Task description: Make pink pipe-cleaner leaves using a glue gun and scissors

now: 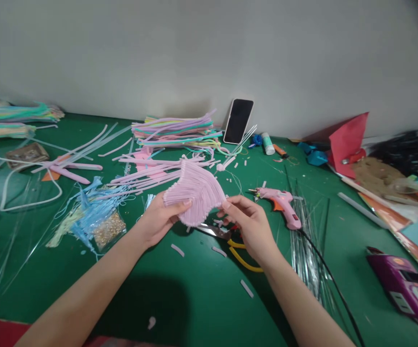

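Note:
Between my two hands, above the table, is a curved pink-lilac piece (pixel 202 185) made of pipe cleaners laid side by side. My left hand (pixel 162 219) grips its left edge, thumb across the front. At its right corner, my right hand (pixel 250 219) pinches the edge between thumb and fingers. Scissors (pixel 243 255) with yellow handles lie beneath the piece, partly hidden by my right hand. Short pink offcuts (pixel 177 250) are scattered on the green table around them. To the right of my right hand lies a pink glue gun (pixel 281 205).
Pipe cleaner bundles (pixel 176 130) lie at the back, near a leaning phone (pixel 238 120). Blue tassels (pixel 86 212) and a bag of gold beads (pixel 110 230) are at left. Thin wires (pixel 308 255), a black cord (pixel 333 282) and a purple power strip (pixel 404 284) occupy the right.

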The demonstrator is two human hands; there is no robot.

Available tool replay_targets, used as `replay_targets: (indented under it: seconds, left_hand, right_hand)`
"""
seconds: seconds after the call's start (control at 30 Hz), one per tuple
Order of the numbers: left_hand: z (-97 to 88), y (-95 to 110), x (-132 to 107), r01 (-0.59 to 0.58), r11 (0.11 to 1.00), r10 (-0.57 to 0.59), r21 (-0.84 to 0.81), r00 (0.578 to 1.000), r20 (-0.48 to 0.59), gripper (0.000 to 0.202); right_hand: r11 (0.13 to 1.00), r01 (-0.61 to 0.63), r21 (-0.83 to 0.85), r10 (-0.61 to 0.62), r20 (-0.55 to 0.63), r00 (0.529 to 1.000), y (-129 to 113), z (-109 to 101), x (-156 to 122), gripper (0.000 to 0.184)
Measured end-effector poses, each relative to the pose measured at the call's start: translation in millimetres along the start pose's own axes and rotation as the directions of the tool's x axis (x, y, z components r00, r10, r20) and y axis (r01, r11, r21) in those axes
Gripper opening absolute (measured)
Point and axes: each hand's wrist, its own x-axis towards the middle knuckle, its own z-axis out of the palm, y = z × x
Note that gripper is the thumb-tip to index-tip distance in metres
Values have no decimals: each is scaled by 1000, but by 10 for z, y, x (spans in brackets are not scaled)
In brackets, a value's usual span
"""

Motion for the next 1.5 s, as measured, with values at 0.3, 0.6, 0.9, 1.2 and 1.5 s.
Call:
replay_targets:
  seconds: [0.3, 0.6, 0.9, 1.2, 1.5]
  left_hand:
    - [-34, -9, 12, 28, 999, -29, 25, 997, 74, 32]
    - [-1, -22, 16, 26, 999, -29, 38, 995, 96, 32]
    - [-12, -32, 17, 36, 997, -43, 61, 992, 115, 30]
    - [-10, -42, 13, 59, 994, -73, 97, 986, 153, 30]
    - [8, -24, 6, 80, 991, -99, 107, 979, 180, 32]
  right_hand:
    - [997, -70, -37, 72, 42, 997, -31, 23, -28, 22]
    - [994, -75, 74, 75, 7, 997, 12, 41, -15, 20]
    - [995, -64, 72, 67, -32, 997, 40, 12, 5, 18]
    - [993, -106, 57, 110, -58, 992, 4, -77, 53, 20]
    - [992, -100, -79, 100, -3, 995, -7, -97, 47, 20]
